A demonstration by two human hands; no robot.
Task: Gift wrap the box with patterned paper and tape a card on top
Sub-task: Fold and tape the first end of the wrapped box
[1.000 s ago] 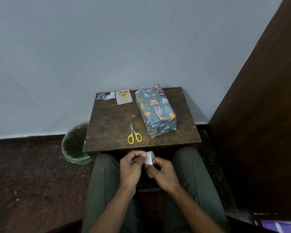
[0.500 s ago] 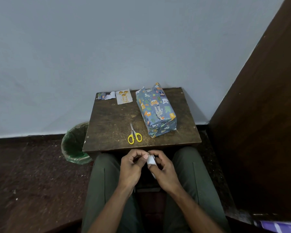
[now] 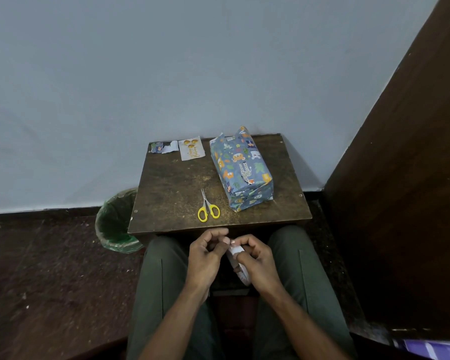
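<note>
We're looking down into a corner of a dim room. Ahead of us a plain pale blue wall [image 3: 166,81] fills most of the view, meeting the floor along a thin white strip with dark skirting beneath. On our right a tall dark brown wooden panel [image 3: 405,178] rises at an angle and closes off the corner. Pushed against the wall sits a small dark wooden table [image 3: 172,193], its top worn and speckled. Just beside its left edge, down on the floor, we spot a green bin [image 3: 115,224] lined with a clear bag. The floor [image 3: 42,276] is dark reddish-brown, flecked with pale specks. Light is soft and even.
</note>
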